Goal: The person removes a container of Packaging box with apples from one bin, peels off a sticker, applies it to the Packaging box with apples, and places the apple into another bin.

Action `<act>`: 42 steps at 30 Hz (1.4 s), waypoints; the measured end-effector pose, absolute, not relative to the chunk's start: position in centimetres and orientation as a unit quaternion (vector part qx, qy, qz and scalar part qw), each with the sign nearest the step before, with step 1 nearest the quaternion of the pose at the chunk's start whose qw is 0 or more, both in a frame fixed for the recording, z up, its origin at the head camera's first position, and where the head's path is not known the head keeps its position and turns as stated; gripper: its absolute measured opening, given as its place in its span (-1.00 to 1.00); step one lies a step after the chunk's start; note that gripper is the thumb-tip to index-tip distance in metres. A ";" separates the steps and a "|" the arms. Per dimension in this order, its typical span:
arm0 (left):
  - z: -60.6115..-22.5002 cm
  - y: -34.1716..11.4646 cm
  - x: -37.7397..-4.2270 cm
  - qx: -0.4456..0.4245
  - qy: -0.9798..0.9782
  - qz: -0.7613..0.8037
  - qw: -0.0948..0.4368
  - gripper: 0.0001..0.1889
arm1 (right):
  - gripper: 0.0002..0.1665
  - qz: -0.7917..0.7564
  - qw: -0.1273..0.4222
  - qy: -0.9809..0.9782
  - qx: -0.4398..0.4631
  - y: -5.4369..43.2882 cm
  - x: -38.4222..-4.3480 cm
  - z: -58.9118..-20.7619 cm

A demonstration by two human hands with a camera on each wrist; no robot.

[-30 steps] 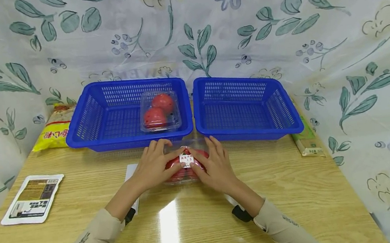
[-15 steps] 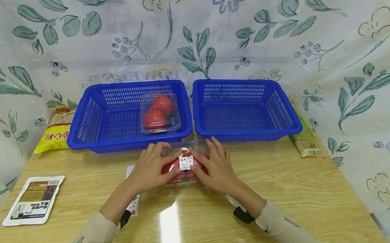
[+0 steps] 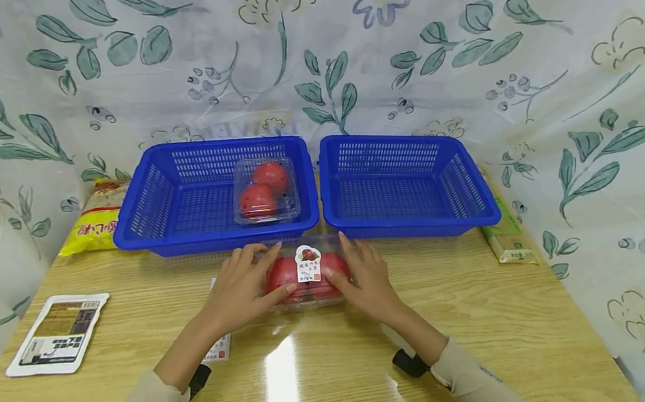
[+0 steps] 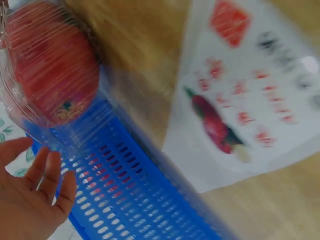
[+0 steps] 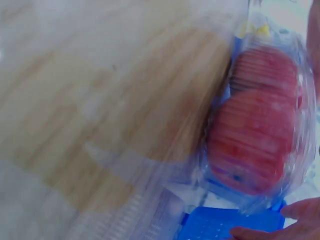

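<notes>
In front of the baskets, a clear plastic clamshell box (image 3: 286, 301) with red tomatoes (image 3: 280, 273) inside lies on the table. A white label (image 3: 309, 270) with a small red fruit picture is on its lid. My left hand (image 3: 244, 286) is at the box's left side, fingers loosely bent and thumb over the lid. My right hand (image 3: 372, 281) is at the right side, thumb tip near the label. Both wrist views show fingers spread by the box without gripping it. Partly under my left wrist lies a printed label sheet (image 3: 220, 350).
Behind the box stand a left blue basket (image 3: 183, 240), holding another clamshell of tomatoes (image 3: 258, 198), and a right blue basket (image 3: 415, 223). A yellow bag (image 3: 89, 227) and a green-and-beige pack (image 3: 511, 239) flank them. A white pouch (image 3: 58, 334) lies at left.
Both hands have drawn apart from the label towards the box's sides, the left one further, so the whole label shows. More of the label sheet under the left wrist is uncovered.
</notes>
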State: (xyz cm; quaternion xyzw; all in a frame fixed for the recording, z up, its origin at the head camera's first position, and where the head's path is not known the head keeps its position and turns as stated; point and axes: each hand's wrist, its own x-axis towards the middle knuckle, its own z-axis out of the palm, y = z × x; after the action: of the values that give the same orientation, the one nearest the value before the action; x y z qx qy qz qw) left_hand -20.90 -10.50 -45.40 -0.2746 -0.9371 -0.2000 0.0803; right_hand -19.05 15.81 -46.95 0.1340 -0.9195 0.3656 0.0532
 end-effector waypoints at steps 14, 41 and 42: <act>-46.7 -11.4 -18.5 -0.163 -0.943 -0.288 -0.039 -0.01 | -0.08 0.472 -0.087 -0.871 0.104 17.6 -21.9 -46.9; -48.0 -12.5 -20.1 -0.193 -0.848 -0.465 -0.165 0.21 | 0.21 0.578 -0.288 -0.732 0.216 21.0 -23.8 -48.4; -48.1 -12.7 -20.3 -0.196 -0.838 -0.477 -0.179 0.21 | 0.25 0.585 -0.300 -0.720 0.222 21.0 -23.8 -48.6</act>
State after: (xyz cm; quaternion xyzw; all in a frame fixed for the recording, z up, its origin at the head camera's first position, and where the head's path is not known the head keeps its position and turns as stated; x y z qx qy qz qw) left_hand -20.28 -12.71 -48.11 -0.1959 -0.8375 -0.4775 -0.1793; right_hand -23.78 21.01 -48.57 0.2217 -0.7202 0.5848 -0.3005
